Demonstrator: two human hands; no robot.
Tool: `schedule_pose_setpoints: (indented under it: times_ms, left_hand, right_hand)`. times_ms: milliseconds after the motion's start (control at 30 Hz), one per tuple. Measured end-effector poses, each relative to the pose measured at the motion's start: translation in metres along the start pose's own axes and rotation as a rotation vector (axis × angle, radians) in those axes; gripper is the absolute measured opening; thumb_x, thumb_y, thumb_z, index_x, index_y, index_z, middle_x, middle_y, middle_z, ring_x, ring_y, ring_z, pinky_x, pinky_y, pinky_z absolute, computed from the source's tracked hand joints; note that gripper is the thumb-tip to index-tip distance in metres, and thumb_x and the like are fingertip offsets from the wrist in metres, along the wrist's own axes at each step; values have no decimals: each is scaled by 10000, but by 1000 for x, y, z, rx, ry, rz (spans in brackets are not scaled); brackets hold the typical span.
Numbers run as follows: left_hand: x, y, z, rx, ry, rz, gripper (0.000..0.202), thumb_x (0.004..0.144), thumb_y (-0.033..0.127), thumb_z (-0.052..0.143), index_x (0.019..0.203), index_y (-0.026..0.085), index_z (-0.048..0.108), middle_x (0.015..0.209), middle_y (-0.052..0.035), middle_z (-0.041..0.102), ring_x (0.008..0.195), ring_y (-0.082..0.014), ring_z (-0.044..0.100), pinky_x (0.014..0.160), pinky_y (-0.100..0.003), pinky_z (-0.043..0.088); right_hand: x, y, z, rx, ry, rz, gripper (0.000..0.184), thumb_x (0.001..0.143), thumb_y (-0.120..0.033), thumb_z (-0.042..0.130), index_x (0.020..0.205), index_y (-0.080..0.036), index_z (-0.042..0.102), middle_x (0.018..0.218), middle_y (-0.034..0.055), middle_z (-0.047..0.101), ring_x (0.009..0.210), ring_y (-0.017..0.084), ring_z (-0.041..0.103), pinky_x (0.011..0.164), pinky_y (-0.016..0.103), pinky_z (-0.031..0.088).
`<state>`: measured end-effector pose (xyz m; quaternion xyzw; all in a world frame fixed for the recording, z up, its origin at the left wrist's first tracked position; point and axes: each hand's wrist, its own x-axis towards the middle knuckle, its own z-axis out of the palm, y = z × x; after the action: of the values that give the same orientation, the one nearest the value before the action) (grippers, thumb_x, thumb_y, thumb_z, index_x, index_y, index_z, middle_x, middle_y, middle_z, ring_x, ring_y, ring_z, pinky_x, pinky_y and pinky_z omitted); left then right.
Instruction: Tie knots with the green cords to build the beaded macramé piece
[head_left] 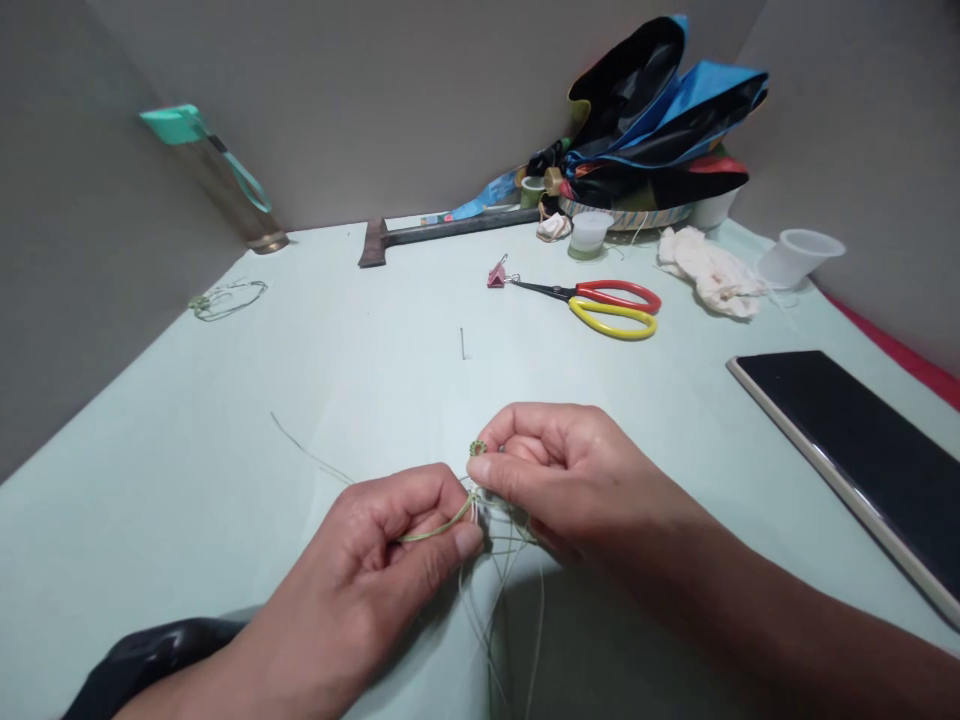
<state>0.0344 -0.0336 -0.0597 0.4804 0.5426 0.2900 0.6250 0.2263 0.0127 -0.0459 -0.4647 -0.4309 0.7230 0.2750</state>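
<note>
At the near middle of the table, my right hand (pixel 555 470) pinches a small green knotted ring (pixel 478 449) between thumb and forefinger. My left hand (pixel 405 540) is closed just left of it, its thumb and forefinger gripping green and white cords (pixel 450 522) close under the ring. Several thin pale threads (pixel 495 600) hang from between the hands over the table's front edge. One loose green strand sticks out beyond the left hand's back. The fingers of both hands partly hide the knotted work.
Ahead lie a pin (pixel 463 344), red-and-yellow-handled scissors (pixel 615 308), a pink binder clip (pixel 498 273) and a hammer-like tool (pixel 375 243). A phone (pixel 847 450) is at right, near a crumpled cloth (pixel 709 270) and plastic cups (pixel 801 256). A cord bundle (pixel 225 298) and bottle (pixel 232 190) stand left.
</note>
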Motion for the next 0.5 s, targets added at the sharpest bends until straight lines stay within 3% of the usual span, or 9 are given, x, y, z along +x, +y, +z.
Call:
schedule_pose_setpoints:
  times_ms: [267, 500]
  left_hand:
    - [-1, -2, -3, 34, 23, -41, 365, 967, 591, 824, 866, 241, 801, 702, 55, 386, 649, -168, 273, 560, -306, 225]
    - [-1, 1, 1, 154, 171, 119, 313, 947, 493, 855, 756, 252, 791, 602, 79, 319, 560, -144, 241, 501, -283, 217]
  right_hand:
    - [-3, -2, -2, 12, 5, 69, 270, 995, -93, 723, 783, -216, 607, 512, -134, 423, 458, 51, 302, 420, 160, 237]
    - [-5, 0, 1, -6, 34, 87, 258, 940, -149, 792, 774, -226, 610, 507, -129, 417, 454, 64, 296, 409, 183, 235]
